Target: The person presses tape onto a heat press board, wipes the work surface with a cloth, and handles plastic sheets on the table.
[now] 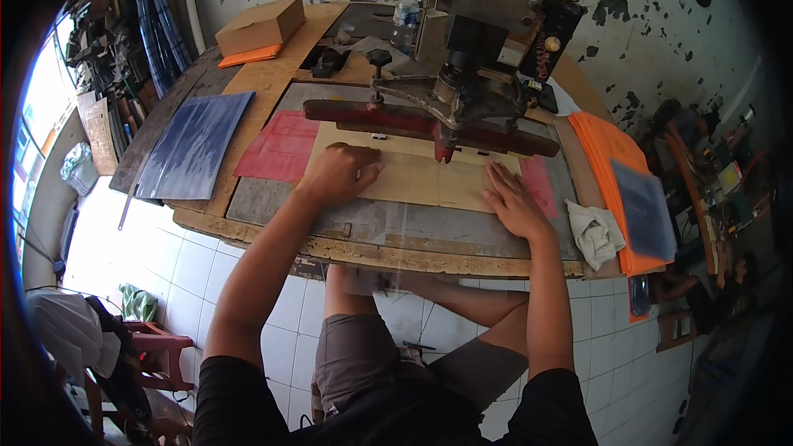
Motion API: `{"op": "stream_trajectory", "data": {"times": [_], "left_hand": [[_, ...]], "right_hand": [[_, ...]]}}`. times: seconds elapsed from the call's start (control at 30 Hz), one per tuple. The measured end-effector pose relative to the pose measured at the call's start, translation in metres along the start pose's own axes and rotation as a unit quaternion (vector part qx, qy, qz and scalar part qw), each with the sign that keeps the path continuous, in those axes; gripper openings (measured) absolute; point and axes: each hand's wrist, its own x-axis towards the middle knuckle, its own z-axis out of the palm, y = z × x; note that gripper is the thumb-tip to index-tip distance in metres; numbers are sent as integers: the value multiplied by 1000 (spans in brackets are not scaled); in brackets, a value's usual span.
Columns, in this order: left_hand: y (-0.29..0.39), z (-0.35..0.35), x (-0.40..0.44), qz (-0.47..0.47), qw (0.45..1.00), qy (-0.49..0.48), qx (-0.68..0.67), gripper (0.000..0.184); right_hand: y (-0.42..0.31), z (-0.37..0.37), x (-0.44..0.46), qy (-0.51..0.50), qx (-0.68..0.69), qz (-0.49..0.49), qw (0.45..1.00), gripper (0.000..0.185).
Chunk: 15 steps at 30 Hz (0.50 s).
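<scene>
A tan sheet [421, 180] lies on the grey metal bed [330, 219], over a red sheet [277, 147] that shows at both sides. My left hand [340, 173] rests on the tan sheet's left part, its fingers bent and curled in; whether they hold anything is hidden. Toward the right end of the tan sheet, my right hand [514, 198] lies flat with its fingers stretched out. Just beyond both hands, the press's dark red bar [429, 125] hangs over the sheet's far edge.
At the left are a blue plastic sheet [197, 146] and a cardboard box [261, 26]. Orange sheets [599, 140], a second blue stack [644, 211] and a white cloth [593, 234] lie at the right. A bottle [405, 21] stands behind. Other people sit far right.
</scene>
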Motion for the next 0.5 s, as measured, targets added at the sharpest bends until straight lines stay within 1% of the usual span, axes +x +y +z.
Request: {"op": "stream_trajectory", "data": {"times": [0.07,0.17,0.27,0.37,0.47,0.5], "left_hand": [[-4,5,-1,20,999,36,17,30],[5,-2,-2,138,985,89,46,26],[18,-3,-5,135,991,15,-12,25],[19,4,-6,145,989,30,-22,21],[15,7,-5,131,991,1,-9,28],[15,7,-5,130,992,7,-4,29]], "right_hand": [[9,7,-5,52,-19,-4,998,63],[1,4,-10,169,10,-18,985,49],[-27,-11,-18,173,118,-41,977,36],[-31,-8,-17,127,85,-105,983,32],[-33,-8,-16,139,93,-105,980,32],[-32,-7,-15,135,92,-98,982,33]]}}
